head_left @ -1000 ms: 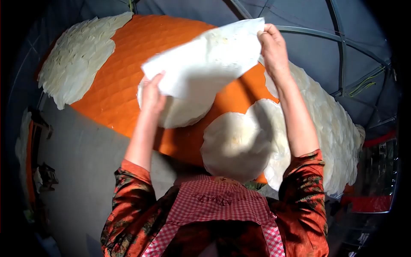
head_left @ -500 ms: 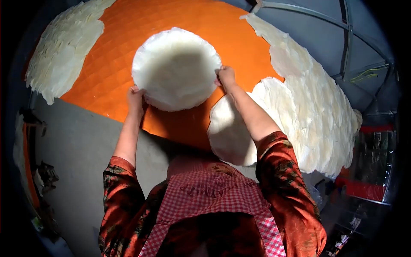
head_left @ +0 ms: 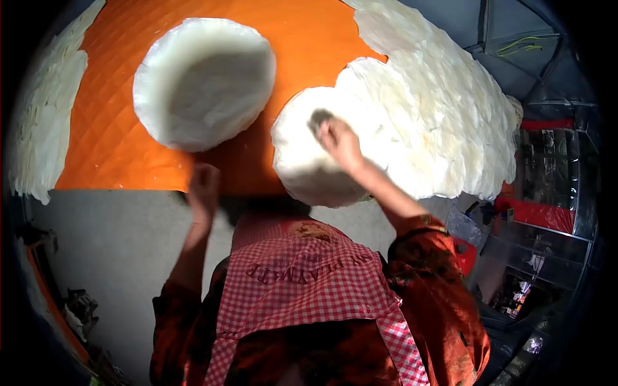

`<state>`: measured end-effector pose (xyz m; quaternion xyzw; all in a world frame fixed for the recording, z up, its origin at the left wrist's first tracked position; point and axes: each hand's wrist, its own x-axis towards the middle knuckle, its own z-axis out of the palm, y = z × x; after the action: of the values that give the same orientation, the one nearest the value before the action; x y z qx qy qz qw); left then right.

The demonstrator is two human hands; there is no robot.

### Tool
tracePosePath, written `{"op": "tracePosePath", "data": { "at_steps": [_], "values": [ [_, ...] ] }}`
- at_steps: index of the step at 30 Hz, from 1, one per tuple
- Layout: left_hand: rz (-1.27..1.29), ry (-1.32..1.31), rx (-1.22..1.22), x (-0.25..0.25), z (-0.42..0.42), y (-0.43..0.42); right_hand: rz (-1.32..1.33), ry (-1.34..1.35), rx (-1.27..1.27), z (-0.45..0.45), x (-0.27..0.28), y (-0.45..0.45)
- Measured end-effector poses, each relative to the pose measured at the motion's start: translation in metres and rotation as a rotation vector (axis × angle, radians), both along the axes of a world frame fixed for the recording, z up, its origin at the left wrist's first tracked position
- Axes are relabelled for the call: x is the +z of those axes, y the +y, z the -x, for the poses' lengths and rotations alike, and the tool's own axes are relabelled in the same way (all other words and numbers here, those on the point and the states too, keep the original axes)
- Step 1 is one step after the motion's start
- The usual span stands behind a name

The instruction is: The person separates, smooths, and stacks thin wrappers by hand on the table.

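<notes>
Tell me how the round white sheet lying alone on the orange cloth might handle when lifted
The round white sheet looks thin, so probably light for its size. Its wavy rim suggests it may sag. Lying flat, it seems unlikely to roll.

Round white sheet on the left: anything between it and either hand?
Nothing raised is visible in the way. Between the left hand and that white sheet, only orange cover; from the right hand, part of the neighbouring round sheet, lying flat, then cover.

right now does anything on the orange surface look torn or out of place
Nothing stands out: one round white sheet lies apart from the overlapping sheets on the right, but I see no clear tear.
</notes>
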<state>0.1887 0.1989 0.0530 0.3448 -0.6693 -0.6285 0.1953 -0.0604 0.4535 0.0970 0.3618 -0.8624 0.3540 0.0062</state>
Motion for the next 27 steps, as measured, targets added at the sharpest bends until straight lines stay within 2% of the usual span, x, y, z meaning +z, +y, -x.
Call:
{"op": "tracePosePath", "data": {
  "at_steps": [1,2,3,4,5,7,10,13,16,19,22,24,27],
  "values": [
    [0.219,-0.050,-0.176,-0.023,-0.004,0.032,-0.029,0.111,0.175,-0.023,-0.003,0.025],
    [-0.190,-0.147,-0.298,-0.020,-0.004,0.063,-0.101,0.282,0.278,-0.040,-0.037,0.050],
    [-0.343,-0.268,-0.383,-0.053,-0.004,0.088,-0.336,0.140,0.279,-0.067,-0.037,0.061],
    [-0.494,-0.392,-0.468,-0.081,-0.002,0.109,-0.338,0.126,0.289,-0.088,-0.039,0.065],
    [-0.665,-0.310,-0.452,-0.073,0.004,0.122,-0.309,0.285,0.260,-0.109,-0.043,0.074],
    [-1.007,-0.139,-0.410,-0.042,0.015,0.149,-0.364,0.285,0.211,-0.128,-0.049,0.068],
    [-1.065,-0.218,-0.192,0.004,0.027,0.165,-0.396,0.375,0.130,-0.130,-0.060,0.064],
    [-0.875,-0.152,-0.293,-0.029,0.024,0.168,-0.320,0.159,0.159,-0.128,-0.054,0.071],
    [-0.827,-0.136,-0.127,-0.026,0.035,0.174,-0.303,0.038,0.218,-0.119,-0.048,0.081],
    [-0.872,0.079,-0.210,-0.007,0.045,0.180,-0.289,-0.065,0.259,-0.108,-0.040,0.085],
    [-0.860,0.119,-0.314,0.008,0.047,0.178,-0.237,-0.184,0.246,-0.097,-0.045,0.082],
    [-0.901,0.138,-0.308,-0.004,0.050,0.175,-0.206,-0.360,0.156,-0.095,-0.038,0.074],
    [-0.888,0.157,-0.318,-0.023,0.056,0.174,-0.041,-0.488,0.142,-0.098,-0.032,0.062]
  ]
}}
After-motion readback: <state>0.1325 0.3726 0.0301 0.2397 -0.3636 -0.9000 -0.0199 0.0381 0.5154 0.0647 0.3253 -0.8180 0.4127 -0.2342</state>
